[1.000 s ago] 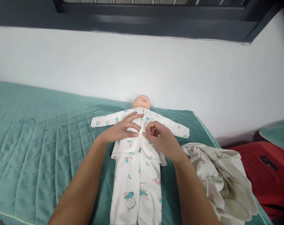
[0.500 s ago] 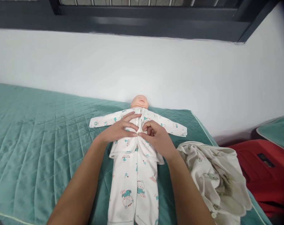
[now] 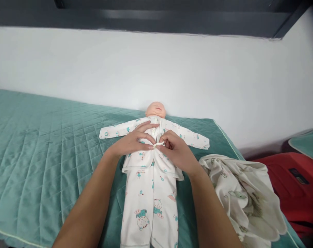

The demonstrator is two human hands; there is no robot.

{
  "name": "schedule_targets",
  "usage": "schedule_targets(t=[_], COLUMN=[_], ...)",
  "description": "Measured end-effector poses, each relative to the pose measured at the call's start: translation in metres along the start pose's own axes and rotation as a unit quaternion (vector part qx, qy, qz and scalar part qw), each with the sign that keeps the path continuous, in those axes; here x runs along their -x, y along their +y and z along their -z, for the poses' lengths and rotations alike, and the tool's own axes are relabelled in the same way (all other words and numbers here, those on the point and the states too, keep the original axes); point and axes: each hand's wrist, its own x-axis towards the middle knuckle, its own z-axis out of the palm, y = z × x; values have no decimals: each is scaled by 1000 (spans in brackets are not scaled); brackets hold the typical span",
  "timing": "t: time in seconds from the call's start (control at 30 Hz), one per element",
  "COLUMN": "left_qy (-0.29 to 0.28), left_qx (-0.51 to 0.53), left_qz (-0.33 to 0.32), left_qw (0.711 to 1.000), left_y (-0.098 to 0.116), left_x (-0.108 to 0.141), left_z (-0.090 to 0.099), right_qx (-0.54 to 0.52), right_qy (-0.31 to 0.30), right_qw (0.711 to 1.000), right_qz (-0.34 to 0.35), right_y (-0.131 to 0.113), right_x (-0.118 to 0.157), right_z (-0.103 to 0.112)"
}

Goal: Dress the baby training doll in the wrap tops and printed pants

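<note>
A baby doll lies on its back, dressed in a white printed long-sleeved shirt and matching trousers. My left hand rests on the chest, its thumb and a finger pinching the shirt's front edge while other fingers spread above. Opposite it, my right hand is closed, thumb and curled fingers gripping the other front edge. A raised fold of pale cloth shows between the fingertips. Whether a button sits there is too small to tell.
A green quilted cover lies under the doll. Beside my right forearm is a crumpled cream printed cloth. Farther right stands a red case. A white wall rises behind the doll's head, with a dark frame above.
The pale front edge is now lifted into a visible fold between my fingertips, the right fingers slightly shifted. The whole view has moved a little.
</note>
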Motion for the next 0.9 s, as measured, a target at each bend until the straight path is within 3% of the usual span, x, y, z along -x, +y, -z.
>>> schedule_targets(t=[0.33,0.53,0.73,0.9], left_qy=[9,25,14,6], left_qx=[-18,-14,0,7], left_qz=[-23,-21,-20,-2], left_qw=[1000,999,1000,1000], left_y=[1,2,3,3], left_x=[-1,-2,0,-1], left_z=[-1,-3,0,2], right_qx=[-73,-91,-112,-104], right_qy=[-28,-15,-36,-25], right_qw=[997,995,993,994], right_qz=[18,46,-20,-24], right_y=[1,0,7,5], right_x=[-1,-1,1,1], right_z=[3,0,-3,-5])
